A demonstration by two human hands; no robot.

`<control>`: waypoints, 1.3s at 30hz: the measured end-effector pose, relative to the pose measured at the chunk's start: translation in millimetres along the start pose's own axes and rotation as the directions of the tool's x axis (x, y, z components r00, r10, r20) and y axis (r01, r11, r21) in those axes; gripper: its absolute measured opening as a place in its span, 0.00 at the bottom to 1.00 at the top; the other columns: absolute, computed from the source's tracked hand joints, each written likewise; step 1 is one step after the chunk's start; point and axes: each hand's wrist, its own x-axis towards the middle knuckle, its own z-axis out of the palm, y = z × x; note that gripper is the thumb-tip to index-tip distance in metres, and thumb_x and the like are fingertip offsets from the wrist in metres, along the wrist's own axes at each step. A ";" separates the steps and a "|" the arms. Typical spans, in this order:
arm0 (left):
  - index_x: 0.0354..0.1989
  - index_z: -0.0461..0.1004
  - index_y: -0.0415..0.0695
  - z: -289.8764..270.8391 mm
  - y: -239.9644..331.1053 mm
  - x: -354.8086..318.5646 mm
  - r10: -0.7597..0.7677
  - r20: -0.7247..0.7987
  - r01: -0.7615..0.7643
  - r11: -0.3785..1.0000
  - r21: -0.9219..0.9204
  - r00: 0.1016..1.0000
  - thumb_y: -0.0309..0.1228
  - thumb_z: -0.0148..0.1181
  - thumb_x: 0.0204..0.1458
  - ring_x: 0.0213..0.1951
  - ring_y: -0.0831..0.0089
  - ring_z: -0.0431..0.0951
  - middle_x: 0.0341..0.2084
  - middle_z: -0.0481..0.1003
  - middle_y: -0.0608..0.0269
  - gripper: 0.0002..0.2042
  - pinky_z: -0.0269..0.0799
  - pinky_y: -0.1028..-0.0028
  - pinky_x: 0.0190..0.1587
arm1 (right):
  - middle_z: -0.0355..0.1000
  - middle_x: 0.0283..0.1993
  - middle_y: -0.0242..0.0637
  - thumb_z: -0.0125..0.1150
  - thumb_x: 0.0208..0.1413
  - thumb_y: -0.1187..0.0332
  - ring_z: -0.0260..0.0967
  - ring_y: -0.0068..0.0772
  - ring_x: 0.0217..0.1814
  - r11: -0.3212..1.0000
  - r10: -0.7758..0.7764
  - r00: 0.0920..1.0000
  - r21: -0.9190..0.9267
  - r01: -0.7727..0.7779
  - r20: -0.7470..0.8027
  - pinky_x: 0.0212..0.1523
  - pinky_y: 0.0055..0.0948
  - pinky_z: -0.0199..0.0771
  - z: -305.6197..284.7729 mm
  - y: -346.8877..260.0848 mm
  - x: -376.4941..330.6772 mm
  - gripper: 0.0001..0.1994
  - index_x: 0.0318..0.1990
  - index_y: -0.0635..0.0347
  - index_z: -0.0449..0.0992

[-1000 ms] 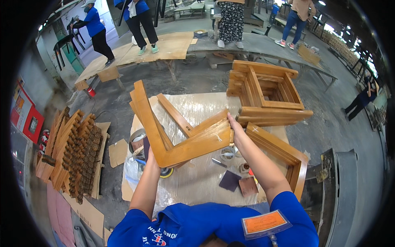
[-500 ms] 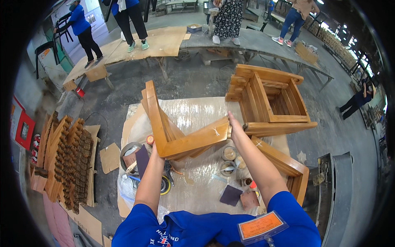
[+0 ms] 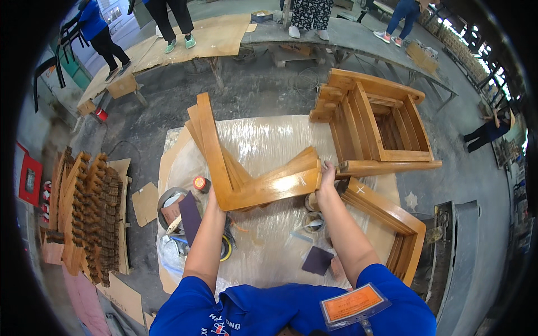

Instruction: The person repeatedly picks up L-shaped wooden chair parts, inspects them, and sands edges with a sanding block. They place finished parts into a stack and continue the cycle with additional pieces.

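Note:
A glossy varnished wooden frame (image 3: 255, 187), bent in an L shape, is lifted above a plastic-covered work table (image 3: 263, 140). My left hand (image 3: 213, 197) grips it under its near left corner, mostly hidden by the wood. At the frame's right end my right hand (image 3: 327, 176) holds the end of the long rail. One arm of the frame points up and away from me. Both my forearms come in from blue sleeves at the lower edge.
Stacked wooden frames (image 3: 372, 120) stand at the back right, another frame (image 3: 392, 224) at the right. Tins, a roll of tape (image 3: 225, 246), dark sanding sheets (image 3: 316, 260) lie on the table. Carved wood pieces (image 3: 84, 215) pile up at left. People stand at the far bench (image 3: 336, 33).
The frame has swung with both hands on it: its upright arm moved right and toward the middle of the table. My view has shifted a little.

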 end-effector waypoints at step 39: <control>0.62 0.53 0.49 -31.0 7.0 -6.2 -0.067 -0.427 0.140 0.980 0.141 0.902 0.59 0.45 0.55 0.60 0.47 0.56 0.60 0.53 0.45 0.33 0.57 0.45 0.56 | 0.66 0.54 0.45 0.63 0.49 0.69 0.64 0.36 0.56 0.318 -0.345 0.485 -0.387 0.866 0.804 0.56 0.33 0.64 34.3 -34.5 -264.4 0.32 0.62 0.62 0.59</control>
